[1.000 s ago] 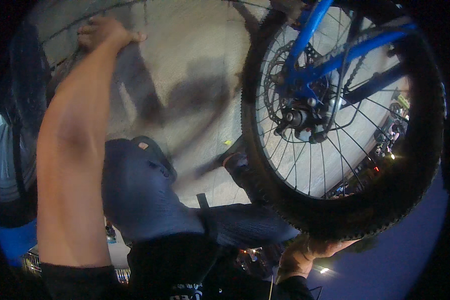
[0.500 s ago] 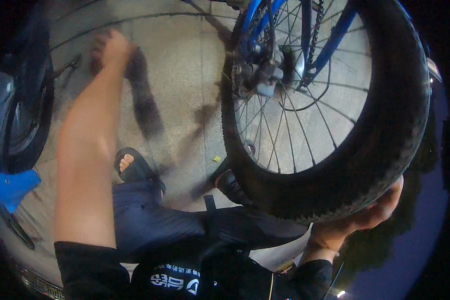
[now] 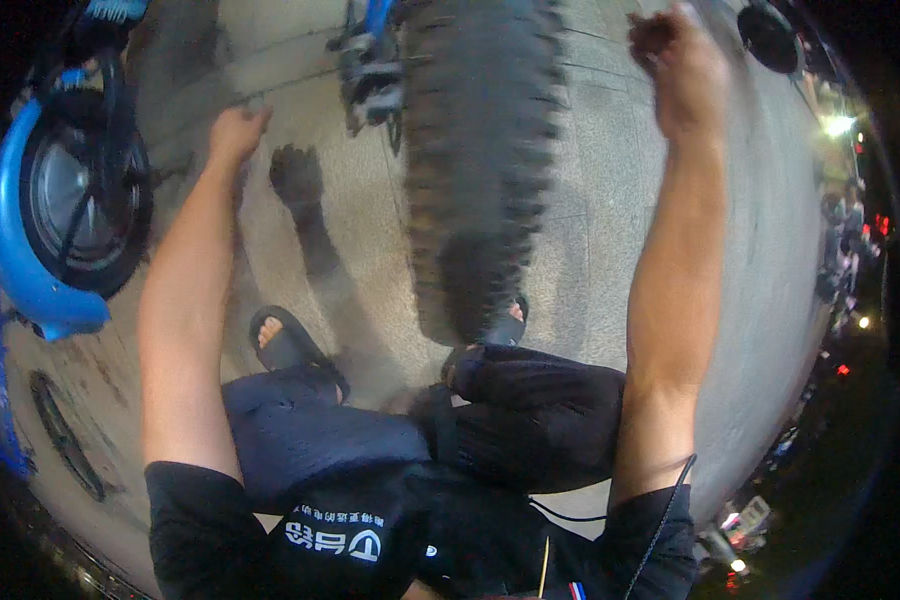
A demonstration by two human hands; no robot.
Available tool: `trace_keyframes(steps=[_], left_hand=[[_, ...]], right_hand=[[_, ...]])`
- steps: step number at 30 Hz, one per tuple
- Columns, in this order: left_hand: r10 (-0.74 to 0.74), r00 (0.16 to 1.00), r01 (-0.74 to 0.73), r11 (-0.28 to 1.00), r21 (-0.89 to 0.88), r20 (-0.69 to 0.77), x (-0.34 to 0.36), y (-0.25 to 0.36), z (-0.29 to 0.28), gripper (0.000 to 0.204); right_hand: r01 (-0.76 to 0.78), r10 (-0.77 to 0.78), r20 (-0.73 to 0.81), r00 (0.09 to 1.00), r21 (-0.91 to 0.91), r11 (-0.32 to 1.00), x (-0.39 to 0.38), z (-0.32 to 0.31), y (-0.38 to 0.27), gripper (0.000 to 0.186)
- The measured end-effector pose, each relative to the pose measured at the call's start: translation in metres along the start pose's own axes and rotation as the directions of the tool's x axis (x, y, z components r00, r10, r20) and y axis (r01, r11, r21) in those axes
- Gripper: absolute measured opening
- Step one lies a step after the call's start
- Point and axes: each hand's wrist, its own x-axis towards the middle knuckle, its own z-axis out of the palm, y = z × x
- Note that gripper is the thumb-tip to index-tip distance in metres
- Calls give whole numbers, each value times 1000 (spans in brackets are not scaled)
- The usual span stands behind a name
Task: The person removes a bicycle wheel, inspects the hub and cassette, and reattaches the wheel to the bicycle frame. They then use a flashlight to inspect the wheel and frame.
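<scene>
Two hands are raised to the frame's top either side of the knobby bicycle tyre (image 3: 475,190) at upper centre: left hand (image 3: 235,130) apparently grips something unseen, right hand (image 3: 675,70) looks closed, so steadying the bike seems underway.

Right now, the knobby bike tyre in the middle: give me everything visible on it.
The tyre is black, rubber by its look, with a chunky knobbed tread, seen edge-on and motion-blurred. It stands upright between the person's raised arms, running from the top edge down to just ahead of the right foot's sandal. Blue frame parts and dark drivetrain hardware sit at its upper left. Neither the left hand nor the right hand visibly touches it. Ground contact is unclear.
</scene>
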Motion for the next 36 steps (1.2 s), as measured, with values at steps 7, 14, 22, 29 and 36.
trace_keyframes(steps=[7, 14, 22, 29, 36], left_hand=[[61, 998, -61, 982, -178, -3, 44, -88, -8, 57], [11, 994, 10, 980, -199, 106, 23, -73, -13, 60], [-42, 998, 52, 980, -190, 54, -7, -77, -37, 57], [-62, 997, 69, 980, -185, 44, -21, -75, -36, 53], [-68, 997, 74, 980, -186, 40, -24, -76, -33, 50]], right_hand=[[-287, 287, -19, 958, -9, 958, -12, -25, 45, 33], [-113, 121, 52, 991, -136, 984, -25, -27, 48, 30], [-66, 111, 237, 965, -191, 979, -18, -1, 42, 29], [-84, 139, 269, 953, -205, 975, -16, 3, 55, 29], [1, 118, 324, 939, -343, 940, -17, 6, 62, 29]])
